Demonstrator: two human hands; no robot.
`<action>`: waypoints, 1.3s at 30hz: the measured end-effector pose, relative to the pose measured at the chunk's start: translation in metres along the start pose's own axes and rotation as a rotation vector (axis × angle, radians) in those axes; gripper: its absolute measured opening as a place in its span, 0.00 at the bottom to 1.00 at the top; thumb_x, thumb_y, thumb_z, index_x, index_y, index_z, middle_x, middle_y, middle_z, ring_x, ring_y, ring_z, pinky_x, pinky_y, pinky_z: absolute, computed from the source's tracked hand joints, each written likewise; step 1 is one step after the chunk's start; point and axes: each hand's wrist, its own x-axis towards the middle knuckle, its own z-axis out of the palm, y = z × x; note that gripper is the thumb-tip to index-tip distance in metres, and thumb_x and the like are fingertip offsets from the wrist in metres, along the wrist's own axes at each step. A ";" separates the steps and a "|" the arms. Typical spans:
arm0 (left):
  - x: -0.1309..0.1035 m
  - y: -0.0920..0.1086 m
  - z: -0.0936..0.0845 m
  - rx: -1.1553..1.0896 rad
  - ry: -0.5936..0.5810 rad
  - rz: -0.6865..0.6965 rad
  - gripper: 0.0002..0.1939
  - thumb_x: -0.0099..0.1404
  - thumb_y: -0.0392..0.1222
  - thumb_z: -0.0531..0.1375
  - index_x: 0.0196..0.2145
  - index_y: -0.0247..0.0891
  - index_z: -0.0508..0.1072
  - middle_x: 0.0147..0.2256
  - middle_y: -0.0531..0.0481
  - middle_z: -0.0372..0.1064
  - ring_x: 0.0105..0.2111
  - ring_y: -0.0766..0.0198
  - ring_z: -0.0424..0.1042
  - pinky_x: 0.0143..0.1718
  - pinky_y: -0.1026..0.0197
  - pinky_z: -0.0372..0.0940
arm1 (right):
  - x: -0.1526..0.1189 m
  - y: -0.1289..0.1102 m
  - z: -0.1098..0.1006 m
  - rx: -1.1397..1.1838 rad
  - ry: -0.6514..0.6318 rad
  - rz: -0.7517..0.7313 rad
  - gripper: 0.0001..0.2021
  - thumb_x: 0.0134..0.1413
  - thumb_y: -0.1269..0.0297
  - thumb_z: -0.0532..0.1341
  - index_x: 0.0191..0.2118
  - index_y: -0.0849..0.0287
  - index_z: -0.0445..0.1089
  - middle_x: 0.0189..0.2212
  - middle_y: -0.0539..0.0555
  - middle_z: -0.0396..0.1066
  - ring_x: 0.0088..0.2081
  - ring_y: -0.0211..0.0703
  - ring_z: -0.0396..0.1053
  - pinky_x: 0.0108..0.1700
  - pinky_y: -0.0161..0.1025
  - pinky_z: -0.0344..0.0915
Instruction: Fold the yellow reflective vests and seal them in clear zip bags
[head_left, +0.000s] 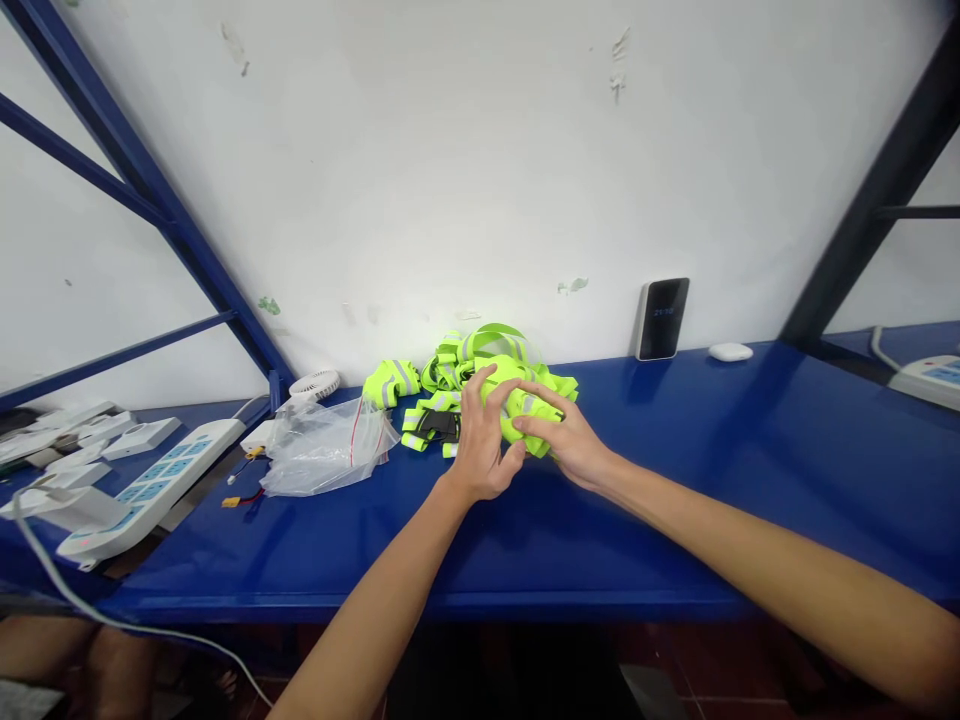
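A scuffed white wall (435, 150) rises behind a glossy blue table (720, 470). Near the wall, a crumpled bundle of neon-yellow fabric (504, 371), crossed by grey reflective bands, sits between a person's two bare hands. The right hand (574, 440) holds its right side between thumb and fingers; the left hand (476, 445) curves at its left side, thumb apart from fingers, and whether it grips cannot be told. The rounded bundle's long axis is unclear, but the whole heap stretches left to right, with a black plastic buckle (439, 426) lying sideways beside the left hand.
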 end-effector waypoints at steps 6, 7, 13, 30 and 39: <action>0.003 -0.010 -0.075 0.181 -0.076 -0.012 0.26 0.68 0.51 0.51 0.61 0.42 0.56 0.63 0.38 0.48 0.66 0.47 0.46 0.63 0.40 0.47 | 0.007 -0.003 -0.013 0.041 -0.093 0.036 0.30 0.41 0.60 0.71 0.54 0.49 0.70 0.41 0.52 0.70 0.34 0.44 0.71 0.30 0.47 0.77; 0.002 -0.017 -0.095 0.262 -0.118 -0.054 0.25 0.68 0.51 0.51 0.60 0.43 0.57 0.62 0.40 0.52 0.66 0.48 0.47 0.63 0.40 0.47 | 0.008 -0.002 -0.014 0.040 -0.089 0.041 0.30 0.41 0.60 0.71 0.54 0.49 0.70 0.42 0.52 0.70 0.34 0.43 0.70 0.30 0.48 0.78; -0.020 -0.074 -0.200 0.613 -0.678 -0.389 0.55 0.50 0.68 0.63 0.67 0.47 0.46 0.68 0.38 0.40 0.66 0.35 0.43 0.61 0.33 0.48 | 0.008 0.007 -0.010 0.041 -0.159 0.047 0.27 0.41 0.62 0.72 0.51 0.53 0.73 0.48 0.54 0.66 0.33 0.39 0.68 0.31 0.48 0.79; 0.000 -0.067 -0.149 0.603 -0.394 -0.169 0.52 0.51 0.66 0.64 0.66 0.41 0.51 0.57 0.37 0.61 0.58 0.44 0.60 0.61 0.39 0.51 | 0.016 -0.006 -0.013 0.284 -0.015 0.085 0.14 0.47 0.63 0.67 0.40 0.63 0.72 0.31 0.54 0.73 0.28 0.42 0.72 0.14 0.35 0.71; 0.019 -0.049 -0.022 0.413 -0.218 -0.121 0.43 0.54 0.62 0.64 0.62 0.42 0.58 0.53 0.39 0.61 0.51 0.48 0.67 0.51 0.47 0.65 | 0.023 -0.008 -0.019 0.189 0.189 0.011 0.17 0.46 0.63 0.68 0.43 0.62 0.69 0.36 0.56 0.74 0.35 0.48 0.75 0.23 0.42 0.78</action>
